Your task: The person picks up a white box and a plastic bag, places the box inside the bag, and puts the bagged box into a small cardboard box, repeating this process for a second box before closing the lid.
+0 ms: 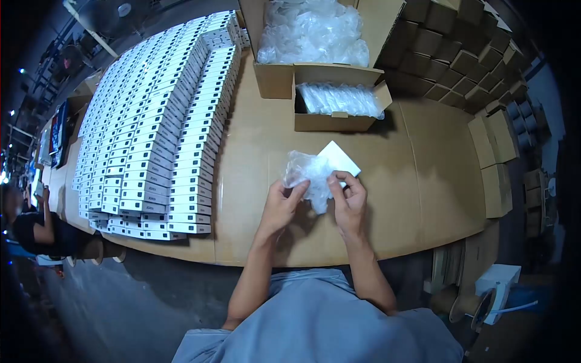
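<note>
Between my two hands is a crinkled clear plastic bag (307, 168), held above the cardboard-covered table (375, 224). My left hand (283, 202) pinches the bag's lower left side between thumb and fingers. On the other side, my right hand (349, 196) has its thumb and fingers closed at the bag's edge, against a flat white box (340, 158). The white box sticks out behind the bag, tilted with one corner pointing away from me. Part of it is hidden by the plastic and my right fingers.
Long rows of stacked white boxes (151, 133) fill the table's left side. Ahead stand a large carton of clear plastic bags (311, 30) and a small carton (333, 123) of wrapped items. Brown boxes (460, 54) pile up at back right. A person (36, 227) sits far left.
</note>
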The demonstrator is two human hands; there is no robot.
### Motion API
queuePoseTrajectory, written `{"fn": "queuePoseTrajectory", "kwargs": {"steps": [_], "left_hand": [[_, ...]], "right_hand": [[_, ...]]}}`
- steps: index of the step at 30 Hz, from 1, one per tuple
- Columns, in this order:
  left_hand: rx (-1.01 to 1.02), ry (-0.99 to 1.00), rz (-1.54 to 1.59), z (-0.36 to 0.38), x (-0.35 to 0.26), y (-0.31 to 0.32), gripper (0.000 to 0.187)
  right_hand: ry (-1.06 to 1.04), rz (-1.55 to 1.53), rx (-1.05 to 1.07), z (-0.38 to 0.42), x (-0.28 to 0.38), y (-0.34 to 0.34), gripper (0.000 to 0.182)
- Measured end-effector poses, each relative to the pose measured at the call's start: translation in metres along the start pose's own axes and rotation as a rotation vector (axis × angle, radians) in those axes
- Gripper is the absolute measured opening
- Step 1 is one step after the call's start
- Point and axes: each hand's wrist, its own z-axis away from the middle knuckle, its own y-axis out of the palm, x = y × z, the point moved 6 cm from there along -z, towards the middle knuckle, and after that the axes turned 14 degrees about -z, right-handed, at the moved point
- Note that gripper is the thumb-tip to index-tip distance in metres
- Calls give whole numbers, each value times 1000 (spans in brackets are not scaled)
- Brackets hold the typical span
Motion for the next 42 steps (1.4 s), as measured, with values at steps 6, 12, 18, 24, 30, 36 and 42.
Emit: {"fn": "queuePoseTrajectory", "kwargs": {"steps": [6,12,18,24,30,36,42], "left_hand": [[-52,28,13,-8,20,-3,16],[-5,125,59,-2,10,-4,30],[-114,138,111,-1,21,-15,30],[-266,203,13,-1,11,-14,28],[-354,100,47,0,33,-46,24],[-563,709,-854,24,-90,-33,20],[-178,631,-1247,-6,-114,4,21]], "right_hand": [[-88,157,191,-5,6,7,21],[-83,199,-51,-15,-6,-25,33],[3,-115,-63,-23,2,-27,38],[187,199,195,-5,-18,-11,29],[86,346,81,-13,-35,-26,22],[-256,709,91,-5,27,8,19],[-275,727,227,-1,38,23,16]]}}
